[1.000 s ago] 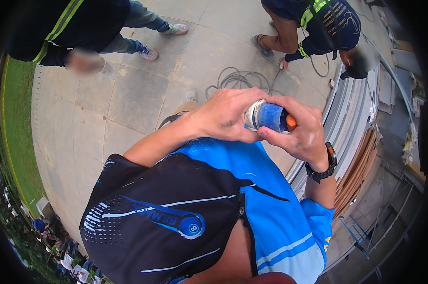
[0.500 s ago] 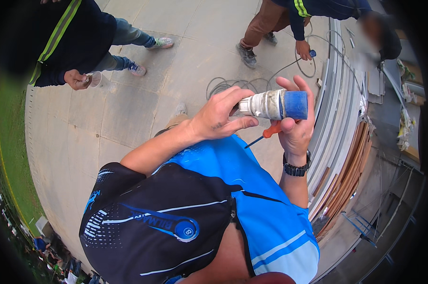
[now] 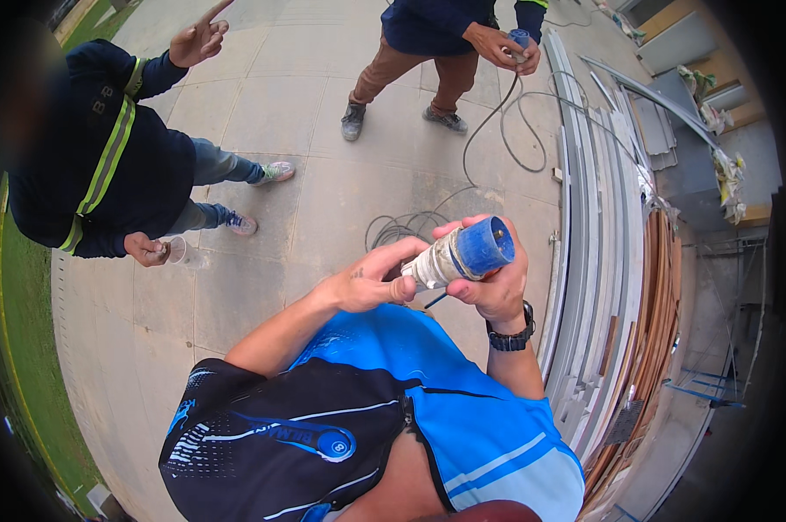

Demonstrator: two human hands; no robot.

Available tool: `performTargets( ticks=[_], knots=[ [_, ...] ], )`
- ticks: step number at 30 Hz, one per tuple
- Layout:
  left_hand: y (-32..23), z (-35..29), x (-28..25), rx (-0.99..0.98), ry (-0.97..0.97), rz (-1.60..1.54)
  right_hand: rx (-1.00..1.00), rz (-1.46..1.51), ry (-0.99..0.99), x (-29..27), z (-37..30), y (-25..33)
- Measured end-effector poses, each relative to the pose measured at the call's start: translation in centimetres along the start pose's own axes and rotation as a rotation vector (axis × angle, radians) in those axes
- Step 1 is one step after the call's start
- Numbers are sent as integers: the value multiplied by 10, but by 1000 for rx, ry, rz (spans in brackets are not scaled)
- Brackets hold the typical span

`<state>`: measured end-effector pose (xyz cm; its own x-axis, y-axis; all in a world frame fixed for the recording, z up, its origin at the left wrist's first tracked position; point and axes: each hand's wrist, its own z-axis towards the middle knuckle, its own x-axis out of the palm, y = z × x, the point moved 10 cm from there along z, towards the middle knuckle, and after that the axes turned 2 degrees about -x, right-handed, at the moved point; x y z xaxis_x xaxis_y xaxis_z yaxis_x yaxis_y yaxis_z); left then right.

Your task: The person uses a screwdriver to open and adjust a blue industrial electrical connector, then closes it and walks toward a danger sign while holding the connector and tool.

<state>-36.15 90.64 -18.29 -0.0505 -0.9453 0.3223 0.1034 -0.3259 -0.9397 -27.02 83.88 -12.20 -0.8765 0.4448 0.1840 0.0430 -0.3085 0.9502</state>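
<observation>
Held between both hands in front of my chest is a worn industrial plug (image 3: pixel 446 263) with a dirty white body and a blue end. The blue open end tilts up and to the right, with a metal contact showing inside. My left hand (image 3: pixel 377 277) grips the white end, thumb along its near side. Around the blue end curl the fingers of my right hand (image 3: pixel 501 294), its thumb pressed on the near side. A thin dark screwdriver shaft (image 3: pixel 436 301) sticks out below the plug by my right hand; its handle is hidden there.
At the far side a co-worker (image 3: pixel 441 52) holds another blue connector (image 3: pixel 520 38) on a cable (image 3: pixel 497 113) that lies coiled on the paving. A second person (image 3: pixel 123 165) with a clear cup (image 3: pixel 177 250) stands left. Long metal profiles (image 3: pixel 575 287) and brown lengths (image 3: pixel 649 304) lie right.
The plug has tilted, its blue end now facing up. The screwdriver's orange handle is no longer visible. The far co-worker has brought both hands to the connector; the left person has raised a hand.
</observation>
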Motion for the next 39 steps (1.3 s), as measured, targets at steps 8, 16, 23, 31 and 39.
performTargets(
  ticks=[8, 16, 23, 31, 39],
  knots=[
    [-7, -6, -16, 157, -278, -273, -24, -150, -36, -3, -1, 16],
    [-18, -6, -10, 229, -254, -135, -20, -125, -103, -7, 8, 17],
    [-46, -4, -8, 182, -310, -156, -68, -121, -75, -2, 27, 37],
    [-52, -1, -7, 243, -321, -204, -68, -104, -87, 6, 27, 43],
    [-52, 3, -12, 308, -341, -86, -110, -143, -124, 6, 25, 53]
  ],
)
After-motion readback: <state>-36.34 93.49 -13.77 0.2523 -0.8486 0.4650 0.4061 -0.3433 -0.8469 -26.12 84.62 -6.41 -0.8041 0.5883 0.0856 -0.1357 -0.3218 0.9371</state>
